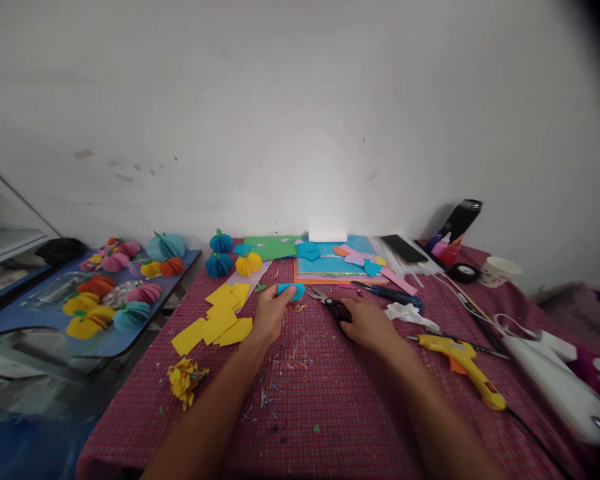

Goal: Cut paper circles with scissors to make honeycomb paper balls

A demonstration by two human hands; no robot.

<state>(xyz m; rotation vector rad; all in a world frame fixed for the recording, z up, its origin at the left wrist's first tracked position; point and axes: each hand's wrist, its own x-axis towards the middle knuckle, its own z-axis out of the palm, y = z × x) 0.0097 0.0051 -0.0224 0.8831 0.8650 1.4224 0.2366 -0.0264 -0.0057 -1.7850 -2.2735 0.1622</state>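
Left hand [269, 315] grips blue paper piece [291, 291]; rt hand [367, 322] on scissors [330, 303].

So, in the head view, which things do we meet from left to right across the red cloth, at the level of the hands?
Yellow paper squares → left hand holding a blue paper piece → scissors → right hand → white scrap → yellow glue gun.

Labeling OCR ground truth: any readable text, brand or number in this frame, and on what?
None readable.
Cup: faint marks, too small to read.
Glue bottle: any label is blurred.
Glue gun: no print legible.
Left hand holds a blue paper piece, plain; right hand rests on scissors, unmarked.
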